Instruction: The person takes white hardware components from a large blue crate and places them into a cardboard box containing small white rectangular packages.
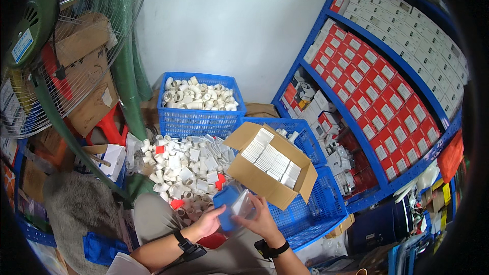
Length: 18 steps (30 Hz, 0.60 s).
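In front of my lap, my left hand (209, 221) grips the lower left side of a blue plastic piece (226, 200), whose exact kind I cannot tell. From the other side my right hand (261, 215) pinches a flat white plate (240, 201) with clear plastic around it. The two pieces overlap between my fingers. Just beyond my right hand, a cardboard box (248, 178) with raised flaps holds rows of thin white plates (269, 158). It rests tilted on blue plastic crates (298, 214). White plastic pipe fittings (179, 175) lie heaped beyond my left hand, mixed with flat white pieces and some red ones.
A blue crate (202, 122) full of white pipe elbows stands against the wall. At the left are a fan (34, 26) with a wire guard and a grey fuzzy cover (82, 214). Blue shelving (344, 112) on the right carries stacked red and white boxes.
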Tool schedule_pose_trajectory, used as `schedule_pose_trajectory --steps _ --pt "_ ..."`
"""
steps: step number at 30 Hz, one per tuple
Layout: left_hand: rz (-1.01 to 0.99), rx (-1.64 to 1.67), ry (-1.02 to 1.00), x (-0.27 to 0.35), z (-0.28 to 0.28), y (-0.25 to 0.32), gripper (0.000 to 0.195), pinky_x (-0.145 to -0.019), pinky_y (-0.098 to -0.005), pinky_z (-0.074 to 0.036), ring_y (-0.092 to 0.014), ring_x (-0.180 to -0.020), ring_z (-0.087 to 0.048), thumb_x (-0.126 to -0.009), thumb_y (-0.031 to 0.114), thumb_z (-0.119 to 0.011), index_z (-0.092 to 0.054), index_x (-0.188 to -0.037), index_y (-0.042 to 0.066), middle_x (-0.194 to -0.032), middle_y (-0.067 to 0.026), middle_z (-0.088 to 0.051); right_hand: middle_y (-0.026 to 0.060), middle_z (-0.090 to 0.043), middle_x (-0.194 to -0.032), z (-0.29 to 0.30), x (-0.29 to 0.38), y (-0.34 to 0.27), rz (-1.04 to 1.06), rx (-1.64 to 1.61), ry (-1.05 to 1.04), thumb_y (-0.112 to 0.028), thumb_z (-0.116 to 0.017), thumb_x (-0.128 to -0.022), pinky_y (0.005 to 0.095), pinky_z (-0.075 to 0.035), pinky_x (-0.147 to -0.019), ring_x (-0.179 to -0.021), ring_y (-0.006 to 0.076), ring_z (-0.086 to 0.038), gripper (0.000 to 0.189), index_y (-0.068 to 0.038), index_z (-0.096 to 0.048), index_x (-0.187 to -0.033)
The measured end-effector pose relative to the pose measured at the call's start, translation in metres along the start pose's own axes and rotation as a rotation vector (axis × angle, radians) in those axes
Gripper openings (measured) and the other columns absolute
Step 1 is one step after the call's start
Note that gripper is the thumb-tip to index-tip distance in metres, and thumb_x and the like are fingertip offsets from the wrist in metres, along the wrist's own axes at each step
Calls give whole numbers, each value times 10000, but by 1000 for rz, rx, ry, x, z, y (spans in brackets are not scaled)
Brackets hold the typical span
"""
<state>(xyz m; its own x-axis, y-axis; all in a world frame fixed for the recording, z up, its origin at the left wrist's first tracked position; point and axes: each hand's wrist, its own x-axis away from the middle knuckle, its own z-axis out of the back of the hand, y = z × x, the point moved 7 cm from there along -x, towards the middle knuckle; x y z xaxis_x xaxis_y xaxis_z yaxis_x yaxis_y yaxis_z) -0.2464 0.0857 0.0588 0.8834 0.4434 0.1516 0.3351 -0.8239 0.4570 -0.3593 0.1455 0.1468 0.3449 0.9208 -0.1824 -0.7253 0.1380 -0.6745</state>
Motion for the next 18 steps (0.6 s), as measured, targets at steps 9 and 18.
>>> schedule_pose_trajectory --steps 9,18 --pt "-30 -35 -5 -5 12 -11 395 -958 -347 -372 -178 -1126 -480 -937 215 -483 -429 -1283 33 -1238 -56 -512 211 -509 -1068 -1 5 2 53 -20 45 -368 -837 -572 365 -469 -795 -936 328 -556 758 35 -521 -1131" --pt "-17 22 8 -4 19 -22 331 -959 -360 -380 -174 -1094 -501 -932 192 -498 -478 -1228 46 -1186 -52 -540 191 -502 -1019 3 0 9 19 -64 114 -309 -843 -572 368 -439 -829 -995 332 -493 731 33 -503 -1121"
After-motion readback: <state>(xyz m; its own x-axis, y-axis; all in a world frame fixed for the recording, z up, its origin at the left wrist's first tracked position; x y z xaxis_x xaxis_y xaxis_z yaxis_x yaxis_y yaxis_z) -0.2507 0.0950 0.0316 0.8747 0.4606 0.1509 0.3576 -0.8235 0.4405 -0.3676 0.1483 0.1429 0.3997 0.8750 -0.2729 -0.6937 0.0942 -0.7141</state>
